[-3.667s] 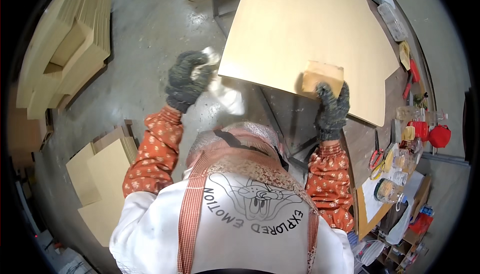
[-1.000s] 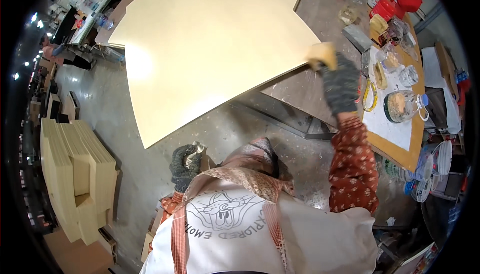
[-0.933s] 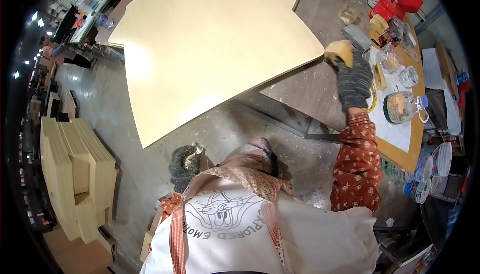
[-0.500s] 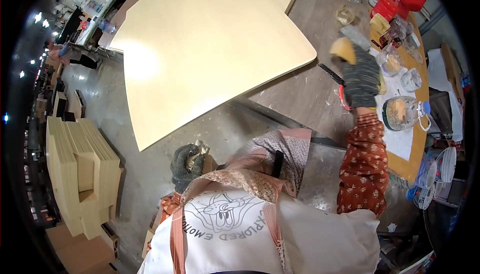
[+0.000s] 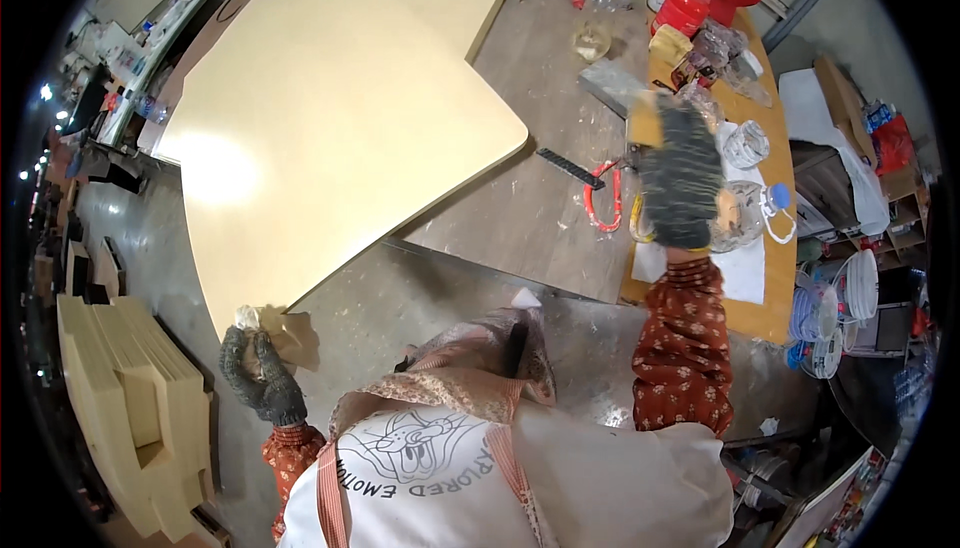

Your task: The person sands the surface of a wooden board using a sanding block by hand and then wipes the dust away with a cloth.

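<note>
My left hand (image 5: 265, 383), in a dark grey knit glove, pinches a crumpled beige-brown piece of paper or cloth (image 5: 290, 340) at the near left corner of a large pale yellow panel (image 5: 350, 118). That panel lies on the worktable (image 5: 480, 238), overhanging its near edge, with another panel partly under it. Over the table's right side is my gloved right hand (image 5: 685, 173), blurred by motion. A yellow-tan pad (image 5: 645, 126) shows at its fingertips; its exact kind is unclear. Left of this hand lie a black ridged strip (image 5: 570, 167) and a red loop-shaped handle (image 5: 603, 210).
Clear jars (image 5: 747, 144), a blue-capped container (image 5: 740, 223), a red tub (image 5: 680, 11) and a grey flat block (image 5: 610, 86) crowd the table's right side. A stack of cut panels (image 5: 135, 408) stands on the floor at left. Wire spools (image 5: 855, 283) sit at far right.
My left hand has gone left and outward with the crumpled piece, up to the panel's corner. My right hand has drawn lower beside the jars with the pad. The whole view has shifted.
</note>
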A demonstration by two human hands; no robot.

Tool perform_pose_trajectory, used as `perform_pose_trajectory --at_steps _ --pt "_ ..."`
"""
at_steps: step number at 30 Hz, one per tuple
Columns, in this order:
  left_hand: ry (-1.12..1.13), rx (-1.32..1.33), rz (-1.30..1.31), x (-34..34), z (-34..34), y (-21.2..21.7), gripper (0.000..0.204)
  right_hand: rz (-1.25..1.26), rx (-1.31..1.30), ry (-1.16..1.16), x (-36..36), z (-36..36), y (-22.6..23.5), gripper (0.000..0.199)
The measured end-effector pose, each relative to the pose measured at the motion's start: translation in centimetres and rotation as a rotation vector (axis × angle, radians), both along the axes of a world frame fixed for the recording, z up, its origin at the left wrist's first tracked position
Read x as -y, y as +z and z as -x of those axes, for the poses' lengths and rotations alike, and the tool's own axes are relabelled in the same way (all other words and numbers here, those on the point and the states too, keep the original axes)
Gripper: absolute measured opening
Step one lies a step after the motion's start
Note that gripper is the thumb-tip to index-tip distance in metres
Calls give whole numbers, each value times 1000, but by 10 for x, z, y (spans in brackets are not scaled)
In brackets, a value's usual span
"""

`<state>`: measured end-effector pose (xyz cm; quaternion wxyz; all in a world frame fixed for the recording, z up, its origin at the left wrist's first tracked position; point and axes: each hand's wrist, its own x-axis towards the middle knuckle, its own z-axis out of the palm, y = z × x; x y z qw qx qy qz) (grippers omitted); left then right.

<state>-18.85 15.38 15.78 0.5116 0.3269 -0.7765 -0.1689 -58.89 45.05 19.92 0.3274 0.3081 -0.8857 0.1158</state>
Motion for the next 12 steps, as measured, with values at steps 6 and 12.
perform_pose_trajectory --at_steps 6,12 --pt "-43 62 52 1 23 -20 33 -159 -2 -448 -60 44 48 52" --pt "-97 262 350 3 53 -26 34 -223 251 -602 -132 111 78 62"
